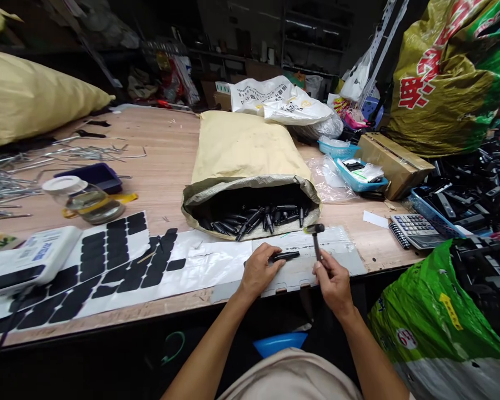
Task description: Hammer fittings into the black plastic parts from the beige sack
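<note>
My left hand (260, 268) is closed on a slim black tube-like part (289, 255), which lies along a grey board (341, 253) at the table's front edge. In my right hand (332, 278) is a small hammer (315, 236), gripped by its handle with the head raised above the board, to the right of the part. Just beyond both hands, a large cream sack (245, 144) lies on its side with its mouth towards me. Several similar black parts (254, 219) are heaped in its mouth.
On the left stand a lidded jar (91, 203), a white electronic device (35, 261), sheets of black stickers (116, 244) and scattered metal rods (8, 178). To the right are a calculator (416, 230), a cardboard box (394, 161), blue baskets (360, 175) and a green sack (429, 311).
</note>
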Demonstrator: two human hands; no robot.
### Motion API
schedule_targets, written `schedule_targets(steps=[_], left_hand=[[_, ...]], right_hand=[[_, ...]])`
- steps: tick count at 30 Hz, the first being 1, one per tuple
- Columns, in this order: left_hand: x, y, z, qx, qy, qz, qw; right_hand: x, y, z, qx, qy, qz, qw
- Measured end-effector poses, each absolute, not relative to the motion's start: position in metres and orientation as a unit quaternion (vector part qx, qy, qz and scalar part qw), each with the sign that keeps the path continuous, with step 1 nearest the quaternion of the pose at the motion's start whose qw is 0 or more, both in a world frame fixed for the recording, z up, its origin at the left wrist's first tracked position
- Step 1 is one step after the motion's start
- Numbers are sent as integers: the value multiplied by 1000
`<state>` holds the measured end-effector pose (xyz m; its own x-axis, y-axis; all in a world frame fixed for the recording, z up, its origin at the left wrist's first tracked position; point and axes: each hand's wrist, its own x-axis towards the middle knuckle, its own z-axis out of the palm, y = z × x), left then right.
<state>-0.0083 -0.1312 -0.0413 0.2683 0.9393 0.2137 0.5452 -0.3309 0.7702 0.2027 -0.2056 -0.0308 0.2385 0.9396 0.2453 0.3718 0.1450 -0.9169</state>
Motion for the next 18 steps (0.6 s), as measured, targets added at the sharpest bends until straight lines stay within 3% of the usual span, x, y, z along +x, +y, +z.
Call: schedule_targets(steps=[6,18], left_hand=[[-9,-132,-35,735,503,331,312],[-10,-129,-30,720,506,330,341]], right_hand=[[181,-229,-20,-532,-701,209,425],[174,-231,-28,-536,-736,154,384]])
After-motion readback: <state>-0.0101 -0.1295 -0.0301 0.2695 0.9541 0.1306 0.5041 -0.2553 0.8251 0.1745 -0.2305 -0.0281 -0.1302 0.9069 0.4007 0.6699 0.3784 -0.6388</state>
